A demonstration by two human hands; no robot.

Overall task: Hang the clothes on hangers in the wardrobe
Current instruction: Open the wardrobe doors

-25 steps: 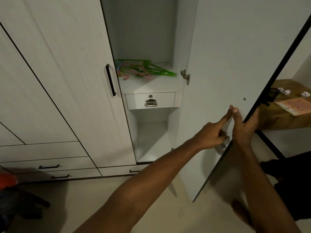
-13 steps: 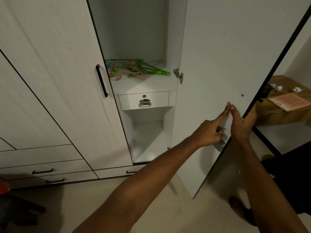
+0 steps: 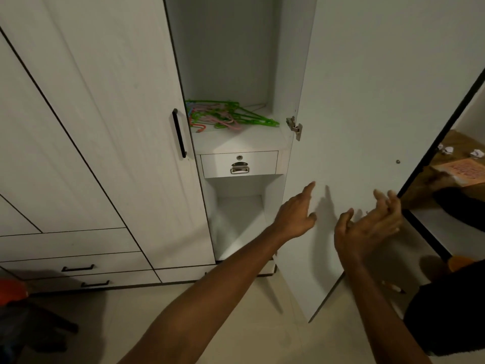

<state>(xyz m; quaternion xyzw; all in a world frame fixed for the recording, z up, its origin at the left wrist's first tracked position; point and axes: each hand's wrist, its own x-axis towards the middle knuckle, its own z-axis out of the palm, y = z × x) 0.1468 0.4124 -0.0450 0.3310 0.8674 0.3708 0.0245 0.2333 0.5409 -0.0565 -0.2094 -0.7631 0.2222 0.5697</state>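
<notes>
The white wardrobe [image 3: 112,132] stands with its right door [image 3: 367,106] swung open toward me. A pile of green and pink plastic hangers [image 3: 225,118] lies on the shelf inside the open compartment. My left hand [image 3: 296,214] hovers in front of the inner face of the door, fingers relaxed, holding nothing. My right hand [image 3: 367,227] is beside it near the door's free edge, palm turned up, fingers loosely spread, also empty. No clothes are visible.
A small locked drawer [image 3: 238,164] sits under the hanger shelf, with an open cubby [image 3: 236,222] below. A wooden desk [image 3: 456,164] with a pink paper and crumpled papers stands behind the door. An orange-and-dark object [image 3: 13,292] sits on the floor at left.
Both hands have let go of the latch on the door's edge and pulled back from it, now open and empty. The view has shifted slightly.
</notes>
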